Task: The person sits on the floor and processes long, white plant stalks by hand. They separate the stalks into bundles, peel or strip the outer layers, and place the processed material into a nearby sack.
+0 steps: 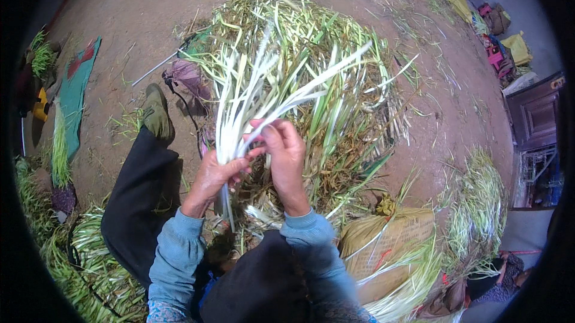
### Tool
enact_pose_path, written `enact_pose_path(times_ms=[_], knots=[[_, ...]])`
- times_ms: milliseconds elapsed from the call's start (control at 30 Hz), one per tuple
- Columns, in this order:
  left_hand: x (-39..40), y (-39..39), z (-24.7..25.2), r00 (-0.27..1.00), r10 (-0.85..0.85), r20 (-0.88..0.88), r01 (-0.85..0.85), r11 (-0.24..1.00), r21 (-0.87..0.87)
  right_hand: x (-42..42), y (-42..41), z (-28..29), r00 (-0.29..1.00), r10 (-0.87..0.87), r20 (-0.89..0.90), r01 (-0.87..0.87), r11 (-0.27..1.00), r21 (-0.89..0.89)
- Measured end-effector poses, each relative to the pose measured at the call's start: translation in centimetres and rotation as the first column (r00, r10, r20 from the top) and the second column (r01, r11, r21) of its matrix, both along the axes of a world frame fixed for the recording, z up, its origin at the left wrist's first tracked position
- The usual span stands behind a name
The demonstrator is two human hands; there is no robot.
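Observation:
My left hand (215, 177) is closed around the lower part of a bunch of long pale stalks (228, 130), which look like blanched chives. White ends poke out below the fist, while the yellowish leaf tips fan out away from me. Close beside it, my right hand (286, 148) pinches a few stalks (294, 98) that slant off to the right from the same bunch. Beneath and beyond both hands spreads a wide heap of loose leaves and stalks (296, 31), green, yellow and withered brown. Some stalk tips blur against it.
A tan woven sack (386, 242) lies by my right knee, with pale stalks (413, 278) next to it. More greens (478, 206) lie farther right. At lower left is a large green pile (103, 260). A purple bag (191, 76) and a thin rod (155, 68) border the heap.

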State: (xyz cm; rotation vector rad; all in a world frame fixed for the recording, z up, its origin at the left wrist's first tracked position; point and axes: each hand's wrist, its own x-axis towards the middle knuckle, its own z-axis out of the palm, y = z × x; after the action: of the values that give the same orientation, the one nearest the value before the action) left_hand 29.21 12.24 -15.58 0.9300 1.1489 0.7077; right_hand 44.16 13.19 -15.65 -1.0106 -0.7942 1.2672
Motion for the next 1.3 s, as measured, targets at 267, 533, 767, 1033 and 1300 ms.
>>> enact_pose_path(times_ms=[267, 533, 767, 1033, 1300], knots=[[-1.9, 0.8, -0.1, 0.96, 0.139, 0.243, -0.108, 0.985, -0.135, -0.9, -5.7, -5.1, 0.853, 0.394, 0.342, -0.397, 0.915, -0.064], [-6.0, 4.4, 0.7, 0.949, 0.261, 0.179, -0.271, 0.962, 0.037, 2.3, -12.4, -6.6, 0.693, 0.231, 0.682, -0.386, 0.919, 0.08], [-11.9, 11.6, 8.7, 0.903, 0.421, 0.079, -0.416, 0.816, 0.402, 6.3, -17.5, -8.9, 0.206, 0.602, 0.771, -0.563, 0.718, -0.409], [-9.7, 9.6, 6.9, 0.939, 0.273, 0.209, -0.321, 0.915, 0.246, 3.4, -8.8, -3.6, 0.839, 0.276, 0.469, -0.214, 0.96, -0.183], [-7.2, 6.1, 0.8, 0.801, 0.234, 0.552, -0.214, 0.972, -0.1, -2.6, -4.6, -4.8, 0.877, 0.353, 0.325, -0.369, 0.929, -0.014]])
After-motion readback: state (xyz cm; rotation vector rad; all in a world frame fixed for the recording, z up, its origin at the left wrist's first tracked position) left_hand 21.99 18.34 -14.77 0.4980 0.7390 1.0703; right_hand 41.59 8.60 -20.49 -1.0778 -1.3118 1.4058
